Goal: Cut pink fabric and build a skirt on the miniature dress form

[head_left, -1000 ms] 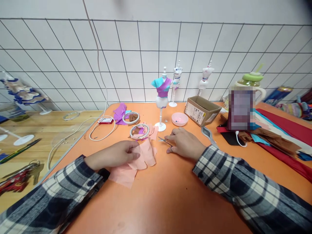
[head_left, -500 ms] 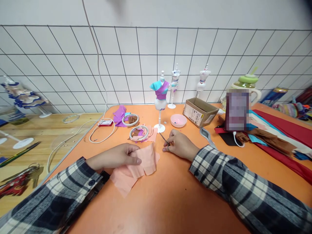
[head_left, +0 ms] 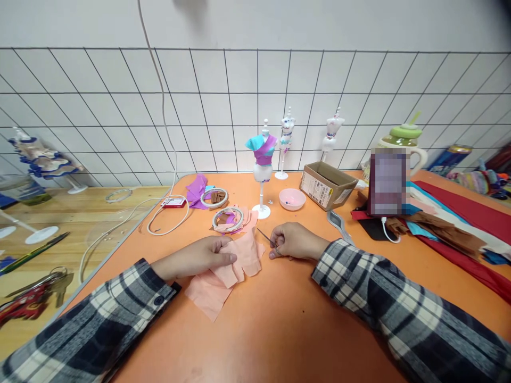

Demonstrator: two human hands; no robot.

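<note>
Left hand (head_left: 203, 259) had some thin, wrinkly peach fabric (head_left: 248, 254) pinched, thumb on top, over the smooth orange tabletop (head_left: 271, 330). Right hand (head_left: 297, 240) had its fingers curled round a slim, dark, pointed metal tool (head_left: 265, 236) (scissors, I reckon), tip just beside the fabric. Looked like trimming to me; next snip probably needed steady fabric, blades lined up.

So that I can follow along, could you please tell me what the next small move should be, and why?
Probably to ease the scissors, held in the right hand, onto the peach cloth: the left hand is holding it, and the scissors' tip lies close to its edge.
</note>
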